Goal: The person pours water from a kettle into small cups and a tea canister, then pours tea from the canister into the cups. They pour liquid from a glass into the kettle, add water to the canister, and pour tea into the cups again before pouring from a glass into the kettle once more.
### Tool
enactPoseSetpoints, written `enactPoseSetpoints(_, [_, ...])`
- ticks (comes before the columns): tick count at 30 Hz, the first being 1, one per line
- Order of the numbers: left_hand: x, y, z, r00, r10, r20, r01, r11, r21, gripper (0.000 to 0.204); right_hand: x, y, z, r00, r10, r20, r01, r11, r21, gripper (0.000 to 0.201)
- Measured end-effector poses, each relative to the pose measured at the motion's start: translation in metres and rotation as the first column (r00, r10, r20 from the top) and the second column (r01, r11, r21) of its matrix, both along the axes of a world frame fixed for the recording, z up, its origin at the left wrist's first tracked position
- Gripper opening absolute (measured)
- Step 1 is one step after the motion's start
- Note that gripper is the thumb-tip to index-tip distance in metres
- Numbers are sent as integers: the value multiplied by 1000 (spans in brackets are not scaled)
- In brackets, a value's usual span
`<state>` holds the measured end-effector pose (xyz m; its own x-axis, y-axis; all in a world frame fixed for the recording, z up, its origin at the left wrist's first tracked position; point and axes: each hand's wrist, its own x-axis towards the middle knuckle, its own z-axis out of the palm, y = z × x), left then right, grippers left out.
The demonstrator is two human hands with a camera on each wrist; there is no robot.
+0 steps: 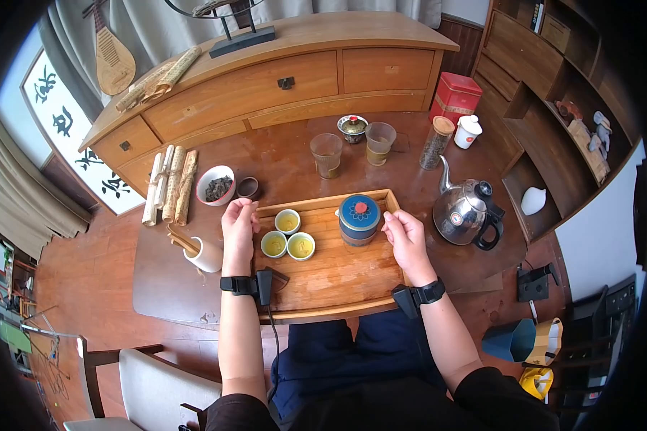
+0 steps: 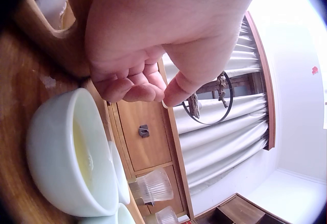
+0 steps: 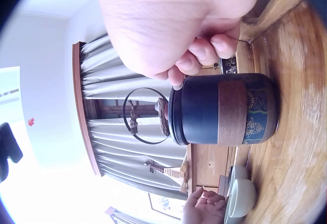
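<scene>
My left hand point(image 1: 239, 226) hovers by the tray's left edge with fingers loosely curled and nothing in them. Close to it, three small cups point(image 1: 300, 246) of yellow-green tea stand grouped on the wooden tray point(image 1: 338, 287); one pale cup point(image 2: 66, 152) looms large in the left wrist view. A dark blue teapot point(image 1: 359, 221) with a patterned lid, red knob and brown band stands upright at the tray's right. Beside it my right hand point(image 1: 407, 241) has bent fingers and holds nothing; in the right wrist view its fingertips point(image 3: 189, 63) overlap the teapot's lid edge.
Right of the tray stands a steel kettle point(image 1: 469, 213). Behind are two glasses point(image 1: 327, 154), a lidded bowl point(image 1: 351, 129), a cork-topped jar point(image 1: 436, 144) and a red tin point(image 1: 456, 97). At left are a bowl of tea leaves point(image 1: 216, 185), bamboo scrolls point(image 1: 171, 185) and a white tool holder point(image 1: 205, 255).
</scene>
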<state>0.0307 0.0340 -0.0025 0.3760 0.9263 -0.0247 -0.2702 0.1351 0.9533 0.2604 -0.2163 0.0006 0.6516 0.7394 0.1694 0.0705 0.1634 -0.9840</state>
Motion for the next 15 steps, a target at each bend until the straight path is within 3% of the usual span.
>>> enactPoseSetpoints(15, [0, 0, 0, 1000, 1, -4, -1, 1000, 4, 9, 0, -1, 1, 1000, 0, 4, 0, 1000, -12, 33])
